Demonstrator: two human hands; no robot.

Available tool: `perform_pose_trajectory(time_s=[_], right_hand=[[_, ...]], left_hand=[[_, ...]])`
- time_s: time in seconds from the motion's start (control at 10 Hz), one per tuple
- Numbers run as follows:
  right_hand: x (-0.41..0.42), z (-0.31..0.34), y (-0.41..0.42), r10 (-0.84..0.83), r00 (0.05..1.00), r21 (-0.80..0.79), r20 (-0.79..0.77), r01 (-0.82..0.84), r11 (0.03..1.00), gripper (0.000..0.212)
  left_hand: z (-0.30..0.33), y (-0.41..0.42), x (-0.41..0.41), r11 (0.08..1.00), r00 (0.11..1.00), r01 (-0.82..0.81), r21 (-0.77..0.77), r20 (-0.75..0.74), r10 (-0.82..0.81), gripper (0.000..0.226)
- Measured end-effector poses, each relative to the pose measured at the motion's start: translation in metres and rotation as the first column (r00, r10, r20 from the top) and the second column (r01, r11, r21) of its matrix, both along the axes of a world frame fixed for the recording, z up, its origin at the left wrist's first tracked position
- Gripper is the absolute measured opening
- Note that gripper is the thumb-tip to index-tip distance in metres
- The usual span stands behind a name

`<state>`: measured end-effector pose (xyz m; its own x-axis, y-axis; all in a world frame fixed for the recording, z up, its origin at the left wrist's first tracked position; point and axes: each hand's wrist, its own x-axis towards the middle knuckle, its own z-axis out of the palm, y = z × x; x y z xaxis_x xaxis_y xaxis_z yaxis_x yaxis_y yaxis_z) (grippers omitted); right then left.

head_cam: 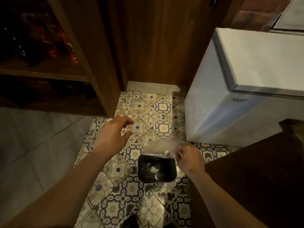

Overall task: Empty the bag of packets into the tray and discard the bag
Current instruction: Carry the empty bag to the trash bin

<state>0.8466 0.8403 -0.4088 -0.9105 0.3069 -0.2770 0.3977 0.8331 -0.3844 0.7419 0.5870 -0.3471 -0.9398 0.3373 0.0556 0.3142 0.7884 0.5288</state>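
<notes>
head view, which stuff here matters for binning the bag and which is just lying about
Job: clear bag, pinched by right hand; black bin below it; left hand, free.
Lying about: white freezer, wooden shelves, red packets.

floor: patterned tiles [148, 116] | left: wooden shelves [49, 71] | right: white appliance [230, 96], perhaps freezer | light: dim

On your right, the white chest freezer [238, 99] carries the brand name "AUCMA" on its front; the smaller line beneath it is unreadable.
</notes>
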Motion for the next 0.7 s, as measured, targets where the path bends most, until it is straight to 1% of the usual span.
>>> perform_pose_trajectory(time_s=[0.1, 0.3, 0.4, 0.5, 0.6, 0.7], right_hand=[[0.009, -0.05, -0.009, -0.063, 0.994, 0.021, 0.09, 0.061, 0.998, 0.014], [0.016, -0.123, -0.021, -0.146, 0.973, 0.039, 0.18, 0.141, 0.989, 0.021], [0.016, -0.148, -0.022, -0.152, 0.971, 0.012, 0.183, 0.153, 0.988, 0.028], [0.02, -0.156, -0.024, -0.143, 0.971, -0.106, 0.19, 0.165, 0.981, 0.045], [0.026, -0.148, -0.018, -0.154, 0.969, -0.154, 0.191, 0.184, 0.971, 0.051], [0.023, -0.127, -0.009, -0.118, 0.976, -0.129, 0.183, 0.142, 0.981, 0.048]], left_hand=[[-0.037, -0.009, 0.005, 1.0, 0.999, 0.003, -0.01, 0.051, -0.002, 0.035], [-0.103, -0.017, 0.019, 0.999, 0.992, 0.035, -0.034, 0.119, -0.031, 0.034], [-0.125, -0.018, 0.019, 0.998, 0.989, 0.04, -0.05, 0.143, -0.032, 0.034], [-0.135, -0.018, 0.019, 0.998, 0.989, 0.044, -0.054, 0.147, -0.036, 0.034], [-0.132, -0.017, 0.016, 0.997, 0.986, 0.051, -0.06, 0.159, -0.041, 0.033], [-0.114, -0.015, 0.01, 0.998, 0.989, 0.05, -0.047, 0.145, -0.043, 0.032]])
